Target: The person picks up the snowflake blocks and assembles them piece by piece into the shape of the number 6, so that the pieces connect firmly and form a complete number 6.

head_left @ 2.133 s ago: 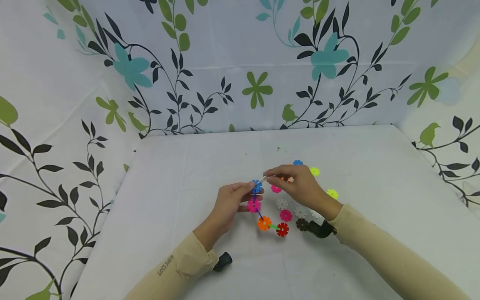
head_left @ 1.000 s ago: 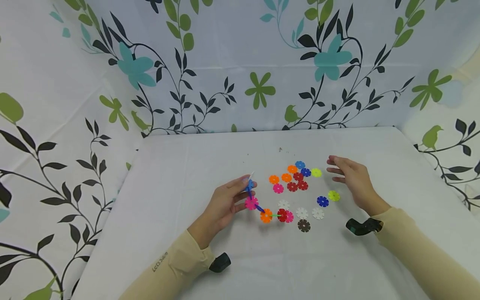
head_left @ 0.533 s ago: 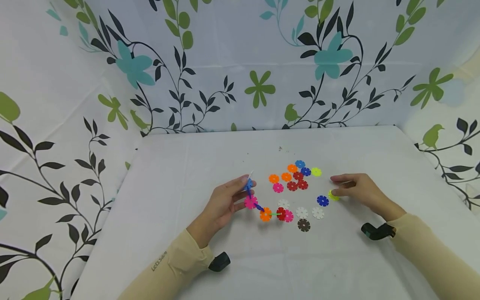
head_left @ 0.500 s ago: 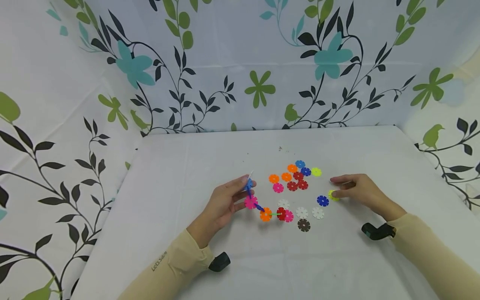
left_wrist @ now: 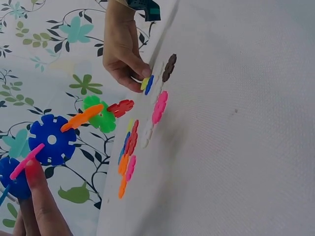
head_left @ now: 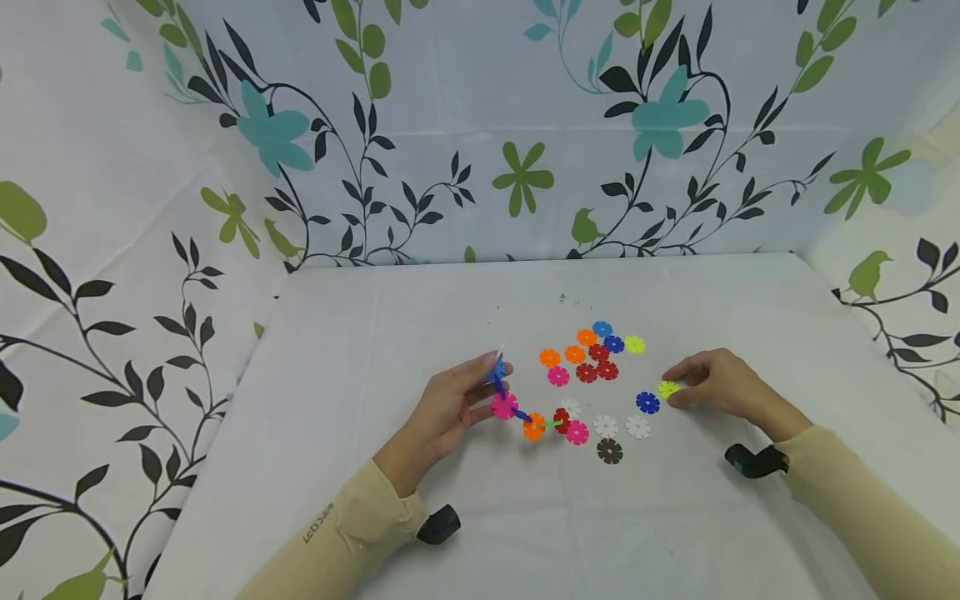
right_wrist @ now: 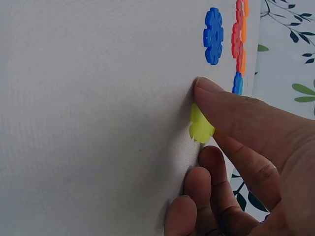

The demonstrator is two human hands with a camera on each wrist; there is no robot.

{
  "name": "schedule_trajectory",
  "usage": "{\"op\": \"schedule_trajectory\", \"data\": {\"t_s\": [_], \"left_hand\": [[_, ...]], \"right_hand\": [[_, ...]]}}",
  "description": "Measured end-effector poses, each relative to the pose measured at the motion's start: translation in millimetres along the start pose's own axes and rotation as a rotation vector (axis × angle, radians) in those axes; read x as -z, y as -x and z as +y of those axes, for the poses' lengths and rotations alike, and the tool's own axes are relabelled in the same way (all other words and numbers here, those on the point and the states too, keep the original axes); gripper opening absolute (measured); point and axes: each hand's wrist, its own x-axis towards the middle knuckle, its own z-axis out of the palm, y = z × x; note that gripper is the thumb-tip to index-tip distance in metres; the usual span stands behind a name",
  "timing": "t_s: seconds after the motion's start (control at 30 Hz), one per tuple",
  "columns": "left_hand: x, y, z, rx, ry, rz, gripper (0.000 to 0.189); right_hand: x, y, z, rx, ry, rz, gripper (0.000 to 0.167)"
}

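My left hand (head_left: 450, 404) pinches the upper end of a chain of notched plastic snowflake discs, at a light blue disc (head_left: 498, 370) with a white one edge-on above it. Below that hang a pink disc (head_left: 505, 407), an orange disc (head_left: 534, 427) and a red disc (head_left: 562, 421), joined by dark blue and green discs (left_wrist: 100, 114) seen from the side. On the right, my right hand (head_left: 723, 385) has thumb and fingertips around a yellow disc (right_wrist: 201, 129) at the tabletop. In the right wrist view the thumb hides part of it.
Loose discs lie on the white-covered table (head_left: 360, 333): a blue disc (head_left: 647, 402) beside the right hand, white discs (head_left: 606, 426), a brown disc (head_left: 610, 451), a pink disc (head_left: 577, 432), and a cluster with red discs (head_left: 607, 370) farther back. A leaf-patterned cloth (head_left: 420, 133) stands behind.
The right hand let go of the chain's upper end, moved right with spread fingers, then came down to the yellow disc and closed on it. The left hand stayed nearly still with the chain.
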Motion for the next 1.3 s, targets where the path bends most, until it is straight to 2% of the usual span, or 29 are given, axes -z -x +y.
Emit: {"op": "schedule_trajectory", "data": {"t_s": [0.2, 0.4, 0.57, 0.77, 1.03, 1.2, 1.3], "left_hand": [[0.6, 1.2, 0.7, -0.001, 0.009, -0.014, 0.067], [0.0, 2.0, 0.2, -0.013, 0.027, -0.063, 0.048], [-1.7, 1.8, -0.3, -0.020, 0.046, -0.115, 0.044], [-4.1, 2.1, -2.9, -0.061, 0.040, -0.129, 0.054], [-8.7, 3.5, -4.7, -0.138, -0.015, -0.103, 0.052], [-7.7, 3.3, -4.4, -0.136, -0.016, -0.104, 0.058], [-6.3, 3.1, -4.0, -0.127, -0.010, -0.106, 0.055]], "right_hand": [[1, 0.1, -1, 0.018, 0.008, 0.007, 0.034], [4, 1.4, -6, 0.047, 0.004, 0.029, 0.021], [6, 1.4, -14, 0.054, -0.029, 0.039, 0.024], [4, -0.8, -34, 0.083, -0.113, 0.051, 0.030], [-6, -7.2, -66, 0.154, -0.242, 0.034, 0.024], [-15, -11.9, -86, 0.161, -0.287, 0.021, 0.027], [-20, -13.3, -95, 0.168, -0.323, 0.006, 0.027]]}}
